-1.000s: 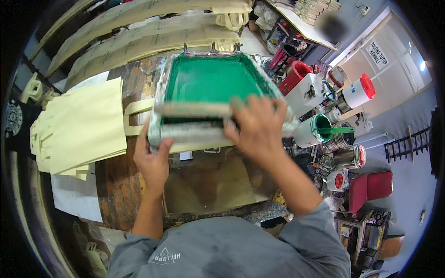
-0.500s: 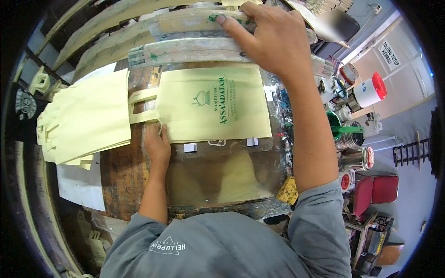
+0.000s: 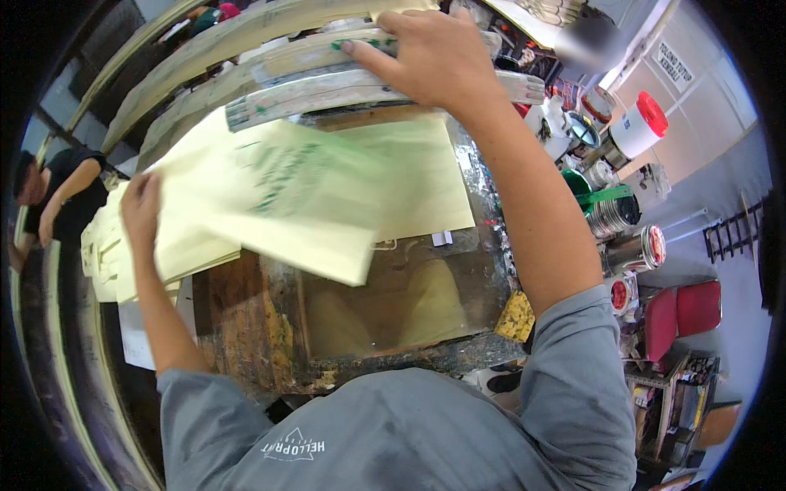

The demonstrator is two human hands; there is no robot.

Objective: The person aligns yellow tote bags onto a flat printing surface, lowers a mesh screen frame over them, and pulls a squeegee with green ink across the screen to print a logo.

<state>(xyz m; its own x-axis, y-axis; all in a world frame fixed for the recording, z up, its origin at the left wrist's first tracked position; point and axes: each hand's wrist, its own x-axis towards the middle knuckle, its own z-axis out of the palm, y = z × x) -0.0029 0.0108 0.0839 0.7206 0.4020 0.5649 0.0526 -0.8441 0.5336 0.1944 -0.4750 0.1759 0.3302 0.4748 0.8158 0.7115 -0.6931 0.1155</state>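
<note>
My left hand (image 3: 143,213) has its fingers closed on a pale yellow tote bag (image 3: 327,233) with green print. The bag is smeared by motion and slants over the work board, partly over a stack of similar bags (image 3: 106,245) at the left. Beneath it, to the right, lies another pale yellow bag (image 3: 426,184), its visible part plain but blurred. My right hand (image 3: 438,61) reaches to the far side and grips the raised screen-printing frame (image 3: 327,94), which has green ink smears on its bars. The thumb lies along the upper bar; the other fingers are partly hidden.
The glossy, stained work board (image 3: 377,315) reflects light. Ink tins (image 3: 639,250) and a red-lidded white tub (image 3: 643,123) line the right side. A yellow stained sponge (image 3: 516,317) sits at the board's near right corner. Another person (image 3: 70,184) is at the far left, near long racks.
My left hand has moved left and up, pulling the printed tote bag off the board and uncovering another bag. My right hand stays on the frame. A person has come into view at left.
</note>
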